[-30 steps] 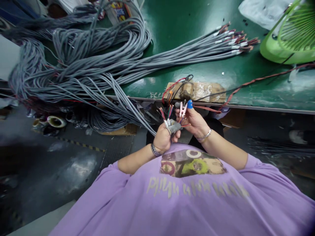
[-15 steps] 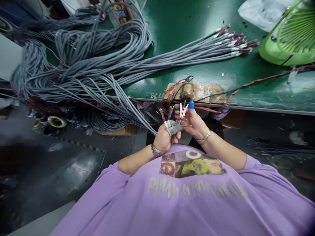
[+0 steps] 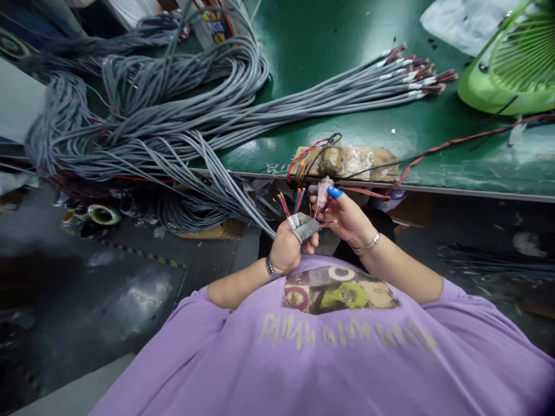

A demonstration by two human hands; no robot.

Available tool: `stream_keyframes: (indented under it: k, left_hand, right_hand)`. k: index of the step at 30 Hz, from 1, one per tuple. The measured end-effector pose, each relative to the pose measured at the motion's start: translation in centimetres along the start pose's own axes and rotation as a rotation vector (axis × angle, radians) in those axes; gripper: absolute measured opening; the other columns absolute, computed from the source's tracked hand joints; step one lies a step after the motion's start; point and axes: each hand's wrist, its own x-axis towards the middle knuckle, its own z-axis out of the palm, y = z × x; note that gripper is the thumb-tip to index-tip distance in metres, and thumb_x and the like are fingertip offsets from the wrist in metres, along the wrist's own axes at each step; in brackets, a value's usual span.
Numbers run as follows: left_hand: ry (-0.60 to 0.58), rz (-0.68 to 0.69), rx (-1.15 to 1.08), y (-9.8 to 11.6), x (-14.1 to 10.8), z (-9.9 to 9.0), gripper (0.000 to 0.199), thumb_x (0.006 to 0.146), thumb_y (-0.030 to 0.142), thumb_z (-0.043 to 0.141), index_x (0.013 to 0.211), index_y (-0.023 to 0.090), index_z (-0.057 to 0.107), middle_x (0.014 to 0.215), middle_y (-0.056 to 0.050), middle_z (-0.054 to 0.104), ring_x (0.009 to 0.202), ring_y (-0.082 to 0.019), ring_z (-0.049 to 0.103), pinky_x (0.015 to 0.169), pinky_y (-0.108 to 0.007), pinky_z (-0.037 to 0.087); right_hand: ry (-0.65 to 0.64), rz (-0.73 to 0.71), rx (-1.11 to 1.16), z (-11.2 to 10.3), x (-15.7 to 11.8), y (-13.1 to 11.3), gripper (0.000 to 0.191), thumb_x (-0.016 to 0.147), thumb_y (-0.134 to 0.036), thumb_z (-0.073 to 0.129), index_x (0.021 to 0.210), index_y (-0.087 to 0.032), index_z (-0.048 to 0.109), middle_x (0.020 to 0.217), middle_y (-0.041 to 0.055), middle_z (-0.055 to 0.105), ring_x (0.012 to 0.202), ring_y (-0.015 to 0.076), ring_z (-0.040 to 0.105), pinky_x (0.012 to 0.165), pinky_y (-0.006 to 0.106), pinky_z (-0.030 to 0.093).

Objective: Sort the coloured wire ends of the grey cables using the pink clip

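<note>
Grey cables (image 3: 232,185), head view: they run down over the table edge, left of the wooden block (image 3: 385,169), and into the left hand (image 3: 285,249) on the person's side of that block. The left hand is closed around their ends, with white bands and coloured conductors (image 3: 284,206) protruding; a finger wears a grey cover (image 3: 307,230). The right hand (image 3: 353,222), near side of the block, pinches a pale pink clip (image 3: 323,189) beside the conductors, a blue cap (image 3: 334,192) on one digit. Whether the clip bites on a wire cannot be determined. The step in hand is judged to be separating or working single conductors; the next move would call for a firm left grip and a fine right pinch, since neighbouring strands could snag. Left of and beyond the block lies a large cable bundle (image 3: 303,107); well to its right stands a green fan (image 3: 481,95). Writing: the shirt (image 3: 277,370), nearer the person than the block, bears inverted lettering, not reliably legible. A printed packet (image 3: 217,26), far left beyond the block, shows a brand-like label, too blurred to read.
</note>
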Motion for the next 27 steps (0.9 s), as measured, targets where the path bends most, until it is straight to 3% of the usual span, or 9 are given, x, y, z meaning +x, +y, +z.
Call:
stream_keyframes:
  k: [11, 19, 27]
  left_hand:
    - [0.029, 0.015, -0.006, -0.1, 0.5, 0.2, 0.035, 0.073, 0.046, 0.075, 0.074, 0.019, 0.053, 0.053, 0.006, 0.059, 0.036, -0.005, 0.045, 0.036, -0.018, 0.032]
    - [0.039, -0.003, -0.03, -0.1, 0.7, 0.4, 0.04, 0.069, 0.048, 0.078, 0.074, 0.019, 0.052, 0.053, 0.006, 0.059, 0.035, -0.005, 0.045, 0.035, -0.017, 0.032]
    - [0.032, 0.014, -0.021, -0.4, 0.9, 0.3, 0.038, 0.071, 0.047, 0.078, 0.073, 0.018, 0.052, 0.054, 0.006, 0.06, 0.035, -0.005, 0.045, 0.036, -0.018, 0.032]
  right_hand:
    - [-0.019, -0.041, -0.082, 0.1, -0.2, -0.2, 0.019, 0.081, -0.037, 0.069, 0.078, -0.018, 0.068, 0.076, 0.0009, 0.071, 0.058, 0.0098, 0.053, 0.052, 0.023, 0.041]
    - [-0.001, -0.037, -0.08, -0.1, 0.5, 0.0, 0.045, 0.086, -0.065, 0.063, 0.08, -0.02, 0.067, 0.075, 0.002, 0.071, 0.058, 0.0103, 0.057, 0.052, 0.024, 0.045]
    - [-0.007, 0.057, 0.068, 0.1, 1.2, 0.0, 0.046, 0.081, -0.065, 0.068, 0.076, -0.019, 0.066, 0.069, 0.0, 0.07, 0.056, 0.0087, 0.061, 0.053, 0.021, 0.051]
